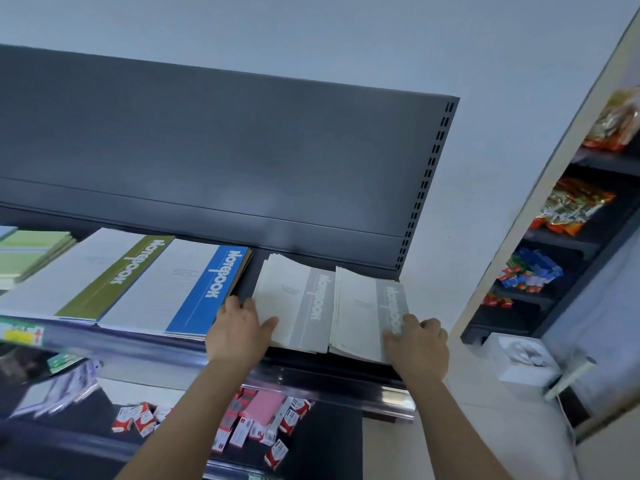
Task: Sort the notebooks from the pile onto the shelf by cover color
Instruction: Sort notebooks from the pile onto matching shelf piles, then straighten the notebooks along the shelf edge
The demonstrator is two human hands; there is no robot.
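Two stacks of grey-banded notebooks lie side by side on the dark shelf. My left hand grips the near left corner of the left grey stack, thumb on top. My right hand holds the near right corner of the right grey stack, fingers on its cover. Left of them lie a blue-banded notebook stack and an olive-green-banded stack. Pale green notebooks sit at the far left.
A dark shelf panel overhangs the notebooks. The lower shelf holds small red-and-white boxes and a pink pad. Snack packets fill a side rack at right, with a white box below it.
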